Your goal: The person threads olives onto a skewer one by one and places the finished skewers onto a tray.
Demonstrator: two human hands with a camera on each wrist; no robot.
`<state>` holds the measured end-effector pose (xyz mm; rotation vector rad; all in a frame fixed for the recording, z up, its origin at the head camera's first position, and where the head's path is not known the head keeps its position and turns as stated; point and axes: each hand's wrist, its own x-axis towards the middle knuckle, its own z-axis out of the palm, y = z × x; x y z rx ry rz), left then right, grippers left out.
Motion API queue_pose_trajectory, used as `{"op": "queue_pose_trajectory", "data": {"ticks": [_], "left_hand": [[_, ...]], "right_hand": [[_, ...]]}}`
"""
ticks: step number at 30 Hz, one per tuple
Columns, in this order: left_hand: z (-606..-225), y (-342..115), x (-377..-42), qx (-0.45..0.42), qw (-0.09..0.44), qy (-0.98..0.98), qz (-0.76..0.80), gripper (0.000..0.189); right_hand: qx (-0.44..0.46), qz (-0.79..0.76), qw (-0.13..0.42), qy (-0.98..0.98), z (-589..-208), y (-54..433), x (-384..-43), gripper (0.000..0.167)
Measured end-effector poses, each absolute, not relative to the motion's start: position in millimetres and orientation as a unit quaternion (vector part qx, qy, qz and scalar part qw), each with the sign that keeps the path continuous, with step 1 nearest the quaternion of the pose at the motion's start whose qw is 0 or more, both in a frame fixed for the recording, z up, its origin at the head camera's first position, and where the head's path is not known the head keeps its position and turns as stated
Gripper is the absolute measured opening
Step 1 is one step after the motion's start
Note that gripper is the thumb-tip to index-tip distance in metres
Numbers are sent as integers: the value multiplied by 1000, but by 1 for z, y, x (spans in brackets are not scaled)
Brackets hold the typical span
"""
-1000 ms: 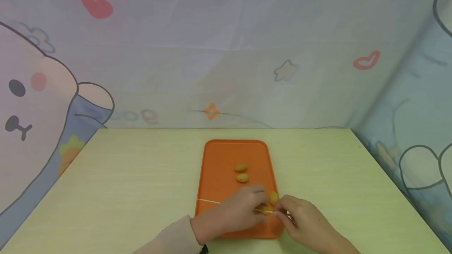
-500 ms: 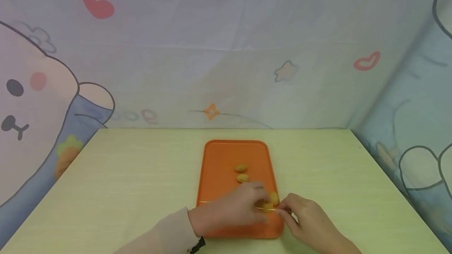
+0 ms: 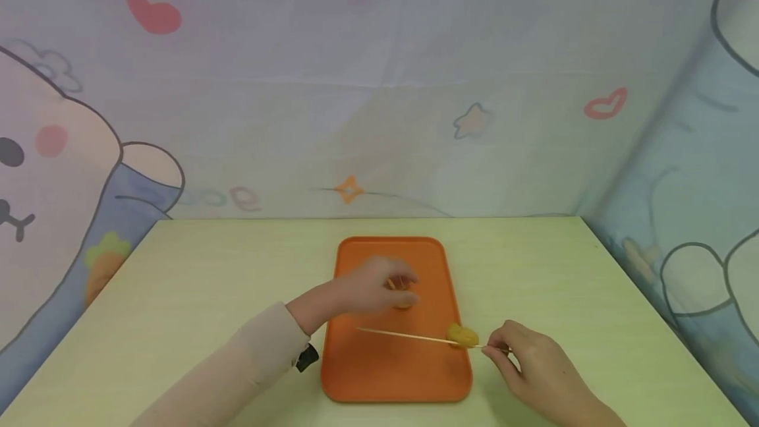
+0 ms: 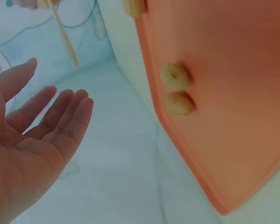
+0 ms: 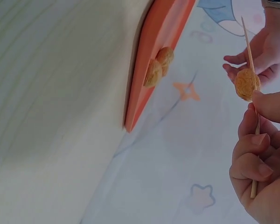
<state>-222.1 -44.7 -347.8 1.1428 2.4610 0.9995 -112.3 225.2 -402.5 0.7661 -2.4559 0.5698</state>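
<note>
My right hand (image 3: 536, 364) pinches a thin wooden skewer (image 3: 409, 336) near its blunt end, at the right side of the orange tray (image 3: 356, 381). A golden-brown ball (image 5: 246, 85) is threaded on the skewer just ahead of the thumb; the pointed end reaches left over the tray. My left hand (image 3: 379, 285) hovers over the tray's far half with fingers and thumb apart, holding nothing. Its fingers partly cover two balls in the head view; the left wrist view shows both, one ball (image 4: 176, 76) with a hole. Another ball (image 4: 134, 7) lies by the tray's rim.
The tray lies lengthwise on a pale wooden table (image 3: 237, 282). A cartoon-printed cloth (image 3: 284, 117) hangs behind the table and along its sides. On my left wrist sits a black strap (image 3: 306, 358) below a beige sleeve (image 3: 237, 354).
My left hand has come off the skewer and ball near the right hand and moved up and left to the two far balls. The right hand still pinches the skewer, shifted slightly right.
</note>
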Motion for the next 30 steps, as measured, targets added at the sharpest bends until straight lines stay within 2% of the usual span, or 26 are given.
{"op": "queue_pose_trajectory", "data": {"ticks": [9, 25, 30], "left_hand": [[-378, -50, -246, 399, 115, 848, 329, 31], [-412, -30, -255, 391, 87, 889, 220, 29], [-413, -28, -256, 405, 87, 887, 203, 14]], "right_hand": [[265, 200, 251, -909, -406, 240, -108, 30], [243, 209, 258, -911, -408, 252, -102, 36], [234, 214, 249, -915, -408, 252, -101, 34]]}}
